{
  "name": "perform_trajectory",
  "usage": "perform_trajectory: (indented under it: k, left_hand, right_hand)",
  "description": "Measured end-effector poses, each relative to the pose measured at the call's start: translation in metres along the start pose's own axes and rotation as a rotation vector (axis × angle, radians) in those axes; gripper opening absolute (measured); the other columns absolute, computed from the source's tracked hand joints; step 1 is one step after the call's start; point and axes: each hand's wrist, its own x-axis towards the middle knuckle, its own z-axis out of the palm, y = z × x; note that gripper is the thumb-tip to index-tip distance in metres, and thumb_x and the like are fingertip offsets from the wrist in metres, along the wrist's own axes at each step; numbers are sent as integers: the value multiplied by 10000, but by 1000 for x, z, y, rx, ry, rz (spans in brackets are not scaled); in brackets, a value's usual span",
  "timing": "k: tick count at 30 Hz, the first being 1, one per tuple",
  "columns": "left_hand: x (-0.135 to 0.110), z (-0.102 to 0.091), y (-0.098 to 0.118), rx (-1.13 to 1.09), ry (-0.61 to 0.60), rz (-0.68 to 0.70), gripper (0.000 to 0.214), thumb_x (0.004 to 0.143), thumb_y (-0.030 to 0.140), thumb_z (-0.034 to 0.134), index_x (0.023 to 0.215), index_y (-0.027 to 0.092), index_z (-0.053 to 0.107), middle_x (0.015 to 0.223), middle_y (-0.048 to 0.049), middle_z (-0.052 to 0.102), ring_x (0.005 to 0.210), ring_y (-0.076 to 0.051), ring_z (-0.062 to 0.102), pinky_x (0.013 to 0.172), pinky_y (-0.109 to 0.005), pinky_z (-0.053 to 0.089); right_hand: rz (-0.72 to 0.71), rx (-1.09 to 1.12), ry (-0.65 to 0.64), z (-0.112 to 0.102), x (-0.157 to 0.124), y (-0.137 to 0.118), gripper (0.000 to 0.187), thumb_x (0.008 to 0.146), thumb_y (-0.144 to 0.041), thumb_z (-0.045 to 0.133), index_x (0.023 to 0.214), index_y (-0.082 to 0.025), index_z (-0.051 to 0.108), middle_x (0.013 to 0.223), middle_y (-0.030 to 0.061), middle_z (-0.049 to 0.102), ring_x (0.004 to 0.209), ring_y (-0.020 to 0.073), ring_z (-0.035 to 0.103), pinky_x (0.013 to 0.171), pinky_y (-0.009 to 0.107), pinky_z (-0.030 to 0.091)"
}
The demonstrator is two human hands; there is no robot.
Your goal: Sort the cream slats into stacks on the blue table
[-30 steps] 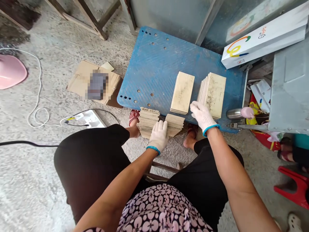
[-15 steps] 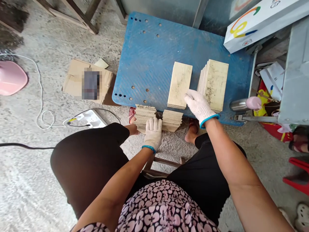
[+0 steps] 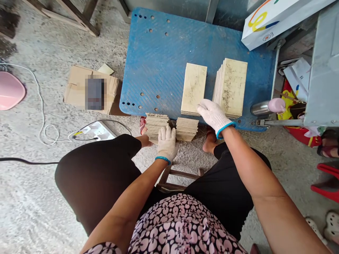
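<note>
My left hand (image 3: 166, 143), in a white glove, lies with its fingers flat between two short stacks of thin wooden boards on the floor, the left stack (image 3: 156, 126) and the right stack (image 3: 186, 128). My gloved right hand (image 3: 213, 115) rests at the near end of a low pile of pale boards (image 3: 194, 88) on the blue pallet (image 3: 159, 60). Its fingers curl over that pile's edge. A taller, leaning pile of boards (image 3: 231, 86) stands just to the right of it.
A flattened cardboard box (image 3: 90, 90) lies left of the pallet. A power strip (image 3: 96, 131) with cables sits on the concrete floor. A white box (image 3: 272, 21), a metal flask (image 3: 267, 107) and a grey machine (image 3: 324, 70) crowd the right. A pink dish (image 3: 10, 91) lies far left.
My right hand has shifted left from the tall pile to the near end of the low pile. My left hand has stayed between the two floor stacks. The camera has tilted down.
</note>
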Motion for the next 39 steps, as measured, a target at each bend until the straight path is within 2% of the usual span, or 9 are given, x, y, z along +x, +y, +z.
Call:
perform_trajectory:
  k: [8, 12, 19, 24, 28, 33, 39]
  left_hand:
    - [-7, -2, 2, -8, 18, -17, 662, 807, 283, 571, 1419, 58, 458, 1555, -232, 307, 1455, -415, 201, 1173, -584, 181]
    - [-14, -3, 1, 15, 44, -16, 566, 822, 277, 562, 1356, 92, 541, 1531, -210, 365, 1445, -410, 236, 1168, -593, 195]
    - [-12, -1, -8, 32, 63, 10, 305, 814, 289, 594, 1062, 167, 724, 1490, -152, 442, 1442, -405, 249, 1178, -601, 180]
    - [-8, -3, -8, 76, 26, 104, 200, 732, 295, 685, 872, 160, 732, 1508, -155, 410, 1451, -436, 199, 1179, -628, 146]
    - [-9, -2, -6, 67, 7, 136, 174, 782, 244, 624, 902, 190, 738, 1555, -99, 358, 1461, -415, 186, 1168, -665, 120]
    - [-11, 0, -6, 22, -14, 152, 201, 827, 235, 574, 931, 206, 743, 1577, -79, 327, 1467, -403, 178, 1153, -703, 74]
    - [-21, 5, -2, 11, -38, 179, 280, 869, 235, 544, 1084, 214, 721, 1578, -118, 314, 1468, -402, 168, 1169, -638, 122]
  right_hand:
    - [-6, -47, -19, 2, -2, 3, 305, 926, -415, 496, 1067, -194, 653, 1066, 107, 698, 1116, 294, 605, 947, 416, 456]
    - [-14, -35, -23, 1, -3, 5, 307, 924, -420, 487, 1048, -191, 650, 1022, 105, 701, 1093, 292, 610, 930, 407, 457]
    - [-8, -25, -13, -1, -6, 5, 303, 917, -417, 491, 1023, -181, 648, 996, 105, 697, 1058, 286, 617, 906, 397, 457]
    - [8, -5, -16, -2, -7, 10, 283, 910, -415, 522, 1050, -201, 644, 1004, 96, 694, 1065, 286, 622, 917, 414, 470]
    - [22, -14, -50, -4, -8, 10, 290, 924, -426, 512, 1054, -203, 644, 1038, 103, 690, 1101, 293, 613, 933, 416, 468]
    - [27, -34, -74, -5, -9, 9, 325, 923, -435, 527, 1099, -182, 631, 1103, 123, 683, 1133, 296, 603, 955, 414, 456]
    - [-6, 10, -127, -3, -9, 10, 339, 920, -445, 534, 1112, -183, 629, 1084, 120, 694, 1119, 286, 617, 941, 401, 472]
